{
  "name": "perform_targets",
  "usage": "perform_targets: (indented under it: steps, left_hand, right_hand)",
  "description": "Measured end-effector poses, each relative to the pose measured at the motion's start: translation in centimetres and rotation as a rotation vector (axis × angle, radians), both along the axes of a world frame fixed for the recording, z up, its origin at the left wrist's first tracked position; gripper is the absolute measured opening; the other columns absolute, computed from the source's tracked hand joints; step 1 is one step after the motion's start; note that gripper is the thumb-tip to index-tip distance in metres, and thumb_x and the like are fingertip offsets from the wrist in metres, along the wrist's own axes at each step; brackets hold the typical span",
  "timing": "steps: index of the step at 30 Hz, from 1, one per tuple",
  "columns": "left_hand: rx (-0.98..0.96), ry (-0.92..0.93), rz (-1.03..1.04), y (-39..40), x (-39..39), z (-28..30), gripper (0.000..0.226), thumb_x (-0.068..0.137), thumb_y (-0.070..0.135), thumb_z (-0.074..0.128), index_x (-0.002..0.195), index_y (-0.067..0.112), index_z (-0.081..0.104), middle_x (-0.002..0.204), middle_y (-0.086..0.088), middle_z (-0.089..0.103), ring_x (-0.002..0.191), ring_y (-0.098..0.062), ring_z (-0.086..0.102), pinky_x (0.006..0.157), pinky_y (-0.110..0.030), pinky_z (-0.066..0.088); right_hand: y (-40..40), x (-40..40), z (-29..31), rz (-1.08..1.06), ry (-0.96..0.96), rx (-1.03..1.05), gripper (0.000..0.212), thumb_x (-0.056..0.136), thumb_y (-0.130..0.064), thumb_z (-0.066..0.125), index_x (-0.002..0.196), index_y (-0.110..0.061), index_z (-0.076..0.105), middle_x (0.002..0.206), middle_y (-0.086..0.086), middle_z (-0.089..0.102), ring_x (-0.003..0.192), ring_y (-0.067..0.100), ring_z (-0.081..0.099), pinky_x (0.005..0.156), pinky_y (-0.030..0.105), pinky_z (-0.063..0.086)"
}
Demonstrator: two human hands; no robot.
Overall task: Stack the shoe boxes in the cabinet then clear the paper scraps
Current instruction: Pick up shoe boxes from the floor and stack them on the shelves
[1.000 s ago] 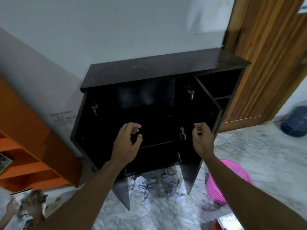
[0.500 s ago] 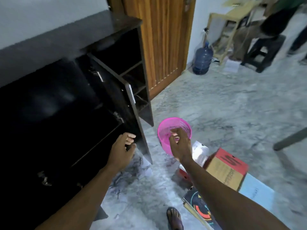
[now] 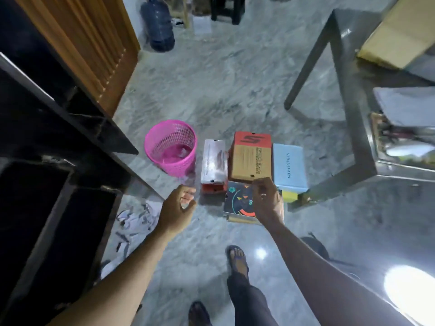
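On marble floor [image 3: 235, 78] (beside a pink basket [image 3: 170, 147]) sit shoe boxes [image 3: 250, 158]; both hands' fingers loosely curled, empty.

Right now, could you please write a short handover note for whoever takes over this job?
Left hand and right hand both hold nothing, fingers loosely curled, reaching toward the shoe boxes.
Boxes sit on the floor: white box, brown-and-red box, pale blue box, dark patterned box.
Paper scraps lie by the cabinet; pink basket stands nearby.
Done: no box stacked.
Left: stack boxes, clear scraps.
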State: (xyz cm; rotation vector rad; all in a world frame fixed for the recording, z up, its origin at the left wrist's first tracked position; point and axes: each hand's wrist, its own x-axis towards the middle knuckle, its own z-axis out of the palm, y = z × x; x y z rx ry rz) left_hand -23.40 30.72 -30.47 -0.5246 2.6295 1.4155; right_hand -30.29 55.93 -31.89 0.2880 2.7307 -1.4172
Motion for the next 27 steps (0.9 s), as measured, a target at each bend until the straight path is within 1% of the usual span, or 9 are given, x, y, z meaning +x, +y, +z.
perform_targets:
  steps: [3, 7, 12, 16, 18, 21, 24, 25, 27]
  left_hand:
    - [0.042, -0.091, -0.034, 2.1, 0.9, -4.2, 0.022, 0.092, 0.010, 0.067, 0.111, 0.021, 0.064, 0.100, 0.005, 0.069, 0.092, -0.005, 0.065, 0.074, -0.007, 0.043]
    - [0.064, -0.154, -0.086, 3.7, -0.5, -11.2, 0.020, 0.094, 0.015, 0.068, 0.112, 0.023, 0.064, 0.101, 0.003, 0.071, 0.095, -0.011, 0.067, 0.081, -0.024, 0.051]
    - [0.043, -0.224, -0.100, 5.2, -3.6, -23.0, 0.021, 0.096, 0.016, 0.067, 0.115, 0.022, 0.063, 0.103, 0.000, 0.069, 0.090, -0.013, 0.066, 0.068, -0.015, 0.046]
    - [0.034, -0.262, -0.055, 6.3, -6.2, -33.7, 0.025, 0.095, 0.019, 0.069, 0.119, 0.019, 0.064, 0.111, -0.002, 0.070, 0.090, -0.014, 0.066, 0.074, -0.024, 0.045]
    - [0.058, -0.291, -0.022, 7.3, -7.0, -37.8, 0.031, 0.095, 0.021, 0.070, 0.125, 0.015, 0.062, 0.117, -0.006, 0.068, 0.095, -0.016, 0.064, 0.080, -0.025, 0.044]
    - [0.123, -0.329, -0.002, 9.1, -7.8, -43.0, 0.041, 0.095, 0.027, 0.071, 0.131, 0.012, 0.059, 0.124, -0.009, 0.064, 0.101, -0.019, 0.063, 0.086, -0.027, 0.044]
    - [0.133, -0.312, -0.043, 9.8, -8.9, -47.7, 0.064, 0.085, 0.063, 0.068, 0.133, 0.023, 0.058, 0.130, -0.002, 0.067, 0.111, -0.021, 0.067, 0.098, -0.038, 0.052]
    - [0.147, -0.302, -0.047, 10.0, -9.3, -49.1, 0.073, 0.081, 0.073, 0.064, 0.135, 0.025, 0.056, 0.132, 0.002, 0.067, 0.116, -0.020, 0.066, 0.101, -0.039, 0.051]
    - [0.247, -0.250, -0.020, 10.7, -9.7, -50.8, 0.057, 0.088, 0.062, 0.068, 0.132, 0.026, 0.059, 0.126, 0.011, 0.068, 0.119, -0.013, 0.063, 0.097, -0.025, 0.048]
  right_hand:
    - [3.5, 2.4, -3.6, -0.063, -0.068, 0.054, 0.011, 0.092, -0.016, 0.061, 0.099, -0.023, 0.066, 0.090, -0.007, 0.070, 0.087, 0.025, 0.067, 0.073, 0.038, 0.052]
    - [7.2, 2.5, -10.3, -0.099, -0.126, 0.094, 0.009, 0.093, -0.021, 0.067, 0.102, -0.022, 0.066, 0.092, -0.004, 0.070, 0.085, 0.028, 0.067, 0.073, 0.037, 0.051]
    - [11.6, 0.8, -22.7, -0.136, -0.126, 0.174, 0.015, 0.095, -0.024, 0.059, 0.106, -0.016, 0.067, 0.104, 0.009, 0.074, 0.086, 0.033, 0.070, 0.072, 0.032, 0.045]
    - [15.0, -0.3, -33.4, -0.184, -0.133, 0.170, 0.014, 0.096, -0.024, 0.064, 0.108, -0.022, 0.059, 0.110, 0.011, 0.069, 0.090, 0.027, 0.068, 0.078, 0.039, 0.058]
    - [16.2, -0.4, -37.2, -0.228, -0.130, 0.151, 0.025, 0.096, -0.026, 0.065, 0.118, -0.021, 0.054, 0.117, 0.010, 0.063, 0.097, 0.028, 0.064, 0.084, 0.045, 0.058]
    - [17.6, -0.4, -42.2, -0.303, -0.144, 0.094, 0.046, 0.093, -0.042, 0.064, 0.131, -0.020, 0.050, 0.126, 0.008, 0.060, 0.106, 0.027, 0.063, 0.093, 0.049, 0.056]
    - [18.4, -0.9, -46.1, -0.308, -0.148, 0.044, 0.048, 0.094, -0.046, 0.065, 0.133, -0.020, 0.052, 0.126, 0.008, 0.065, 0.107, 0.027, 0.065, 0.092, 0.042, 0.055]
    - [18.6, -1.1, -47.3, -0.302, -0.137, 0.013, 0.046, 0.095, -0.046, 0.065, 0.131, -0.020, 0.054, 0.125, 0.008, 0.066, 0.107, 0.027, 0.065, 0.090, 0.038, 0.053]
    - [18.6, -1.2, -49.4, -0.296, -0.075, -0.027, 0.043, 0.092, -0.054, 0.059, 0.122, -0.023, 0.061, 0.120, 0.007, 0.068, 0.107, 0.028, 0.065, 0.088, 0.037, 0.052]
